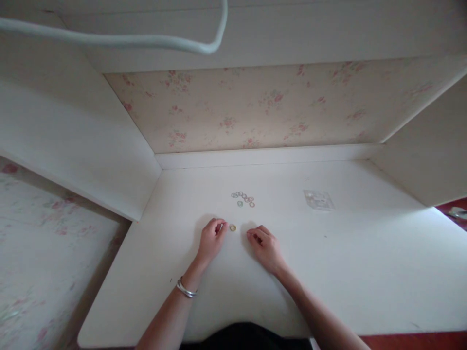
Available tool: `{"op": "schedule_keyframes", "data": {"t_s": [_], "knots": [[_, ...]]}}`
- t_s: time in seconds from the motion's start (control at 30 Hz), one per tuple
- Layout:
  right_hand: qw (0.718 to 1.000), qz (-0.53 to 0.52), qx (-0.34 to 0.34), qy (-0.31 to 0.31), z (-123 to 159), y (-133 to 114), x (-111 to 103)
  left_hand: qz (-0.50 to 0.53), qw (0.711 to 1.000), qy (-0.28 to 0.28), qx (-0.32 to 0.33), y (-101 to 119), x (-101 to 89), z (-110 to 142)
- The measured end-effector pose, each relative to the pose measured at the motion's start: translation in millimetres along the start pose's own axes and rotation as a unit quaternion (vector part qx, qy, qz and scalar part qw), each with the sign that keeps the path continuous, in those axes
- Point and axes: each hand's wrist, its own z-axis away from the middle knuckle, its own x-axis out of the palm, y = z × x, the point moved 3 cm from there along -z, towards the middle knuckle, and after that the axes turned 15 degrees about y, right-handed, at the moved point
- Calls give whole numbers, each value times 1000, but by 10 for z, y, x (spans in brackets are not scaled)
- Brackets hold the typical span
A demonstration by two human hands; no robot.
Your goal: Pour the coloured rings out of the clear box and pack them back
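Observation:
A small gold-coloured ring (233, 230), perhaps several stacked, lies on the white desk between my hands. My left hand (211, 239) rests just left of it, thumb and forefinger pinched together close to its edge; whether they touch it I cannot tell. On the other side, my right hand (267, 248) lies with fingers curled and tips together, a little apart from the ring. Anything inside either pinch is hidden or too small to make out. Beyond the hands, several thin rings (245, 197) form an overlapping curved row, with a greenish-silver ring (240, 204) just below them.
A clear plastic bag (318, 200) with small things in it lies to the right on the desk (365, 262). White panels (73, 112) enclose the desk at the sides, and a white cable or tube (146, 43) hangs across the top left. A floral wall (255, 112) stands behind.

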Motion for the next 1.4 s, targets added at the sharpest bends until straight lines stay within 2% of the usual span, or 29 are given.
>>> {"op": "schedule_keyframes", "data": {"t_s": [0.13,0.23,0.4,0.6,0.83,1.0,1.23,1.4], "knots": [[999,53,-9,4,-188,53,20,37,997,7,-66,-39,-19,-8],[992,121,-26,17,-421,108,7,54,994,14,-92,-53,-31,-10],[975,217,-42,14,-759,192,18,59,994,9,-90,-55,-38,-13],[961,267,-66,-8,-884,217,128,59,994,15,-86,-42,-49,-19],[961,266,-76,19,-850,205,102,69,993,7,-90,-33,-49,-16],[971,211,-108,38,-667,122,27,70,993,3,-94,-33,-53,-28],[978,146,-147,4,-233,-56,82,70,993,-1,-94,-11,-51,-27],[970,165,-174,-33,-160,-127,121,59,994,0,-92,-23,-39,-24]]}}
